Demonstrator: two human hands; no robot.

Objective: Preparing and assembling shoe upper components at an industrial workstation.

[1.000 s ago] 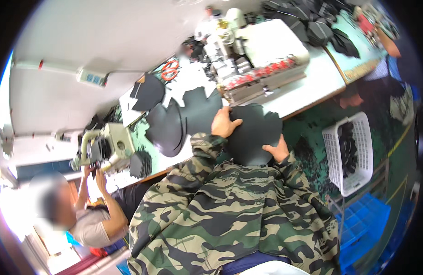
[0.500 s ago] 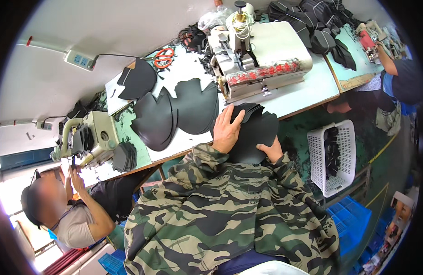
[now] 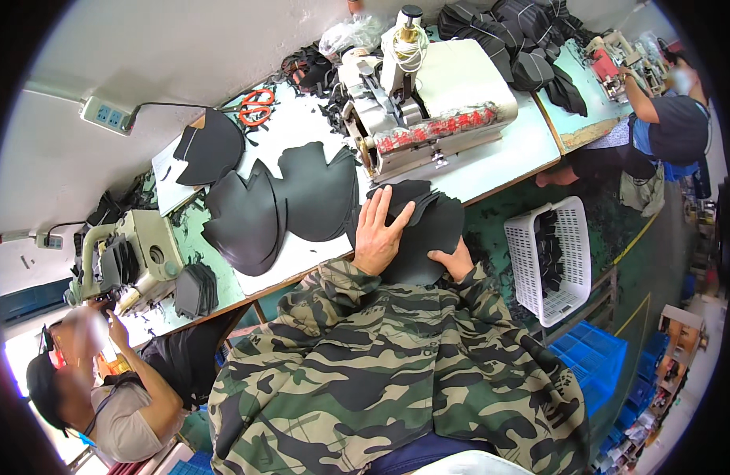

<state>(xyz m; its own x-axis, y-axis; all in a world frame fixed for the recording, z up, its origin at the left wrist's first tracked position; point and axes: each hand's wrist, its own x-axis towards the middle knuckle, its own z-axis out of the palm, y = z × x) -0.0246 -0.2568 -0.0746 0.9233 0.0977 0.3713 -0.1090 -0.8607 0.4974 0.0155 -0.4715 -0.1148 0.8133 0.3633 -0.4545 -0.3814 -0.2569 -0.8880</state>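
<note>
A stack of black, leaf-shaped cut sheets [image 3: 432, 237] sits in front of my chest, by the table's front edge. My left hand [image 3: 378, 239] lies on the stack's left side, its fingers stretched out and slightly spread. Gripping the right edge is my right hand [image 3: 457, 260], thumb on top and the other fingers hidden underneath. Left of my hands, two piles of notched black pieces, one pile [image 3: 246, 218] and another pile [image 3: 319, 190], rest on the white tabletop. Just beyond the stack stands a white sewing-type machine [image 3: 452, 95] with a worn red-marked front.
Orange-handled scissors [image 3: 256, 107] lie at the back, near a rounded black piece [image 3: 214, 146]. A white basket [image 3: 526, 273] of black pieces and a blue crate [image 3: 591, 360] stand to my right. Co-workers sit at machines: one at left [image 3: 131, 416], another at far right [image 3: 674, 131].
The whole view has shifted, so table, machine and basket appear farther left. Both hands keep nearly the same hold on the black sheets. More of the far-right co-worker shows.
</note>
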